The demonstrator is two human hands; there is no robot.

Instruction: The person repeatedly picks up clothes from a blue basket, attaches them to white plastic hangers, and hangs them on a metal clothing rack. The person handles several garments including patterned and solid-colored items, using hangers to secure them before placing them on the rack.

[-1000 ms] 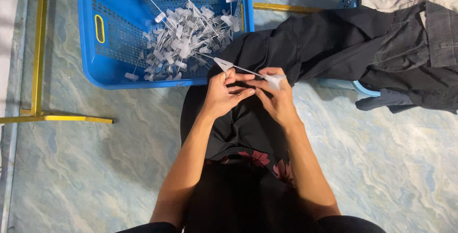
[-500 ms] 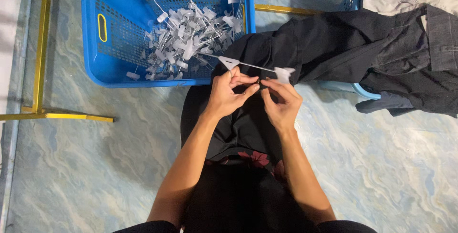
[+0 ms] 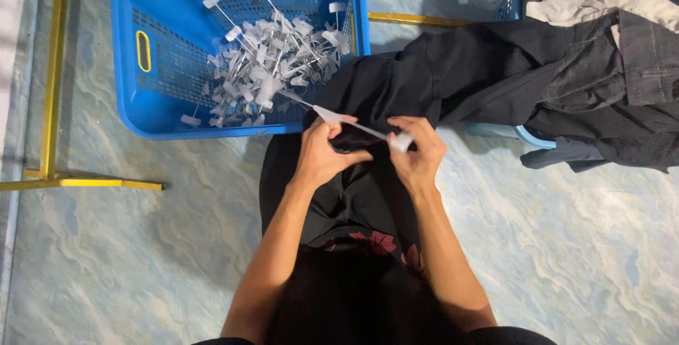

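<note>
Centre of frame: left hand (image 3: 327, 154) and right hand (image 3: 417, 155), both pinched shut on one white plastic tag pin (image 3: 357, 124), stretched taut over the black garment (image 3: 424, 83) across the lap. Upper left: blue basket (image 3: 134, 97) of loose pins (image 3: 272, 62) (kept within reach).

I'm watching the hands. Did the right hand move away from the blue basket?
No. The right hand still pinches the white plastic pin just below the blue basket corner, beside the left hand.
</note>
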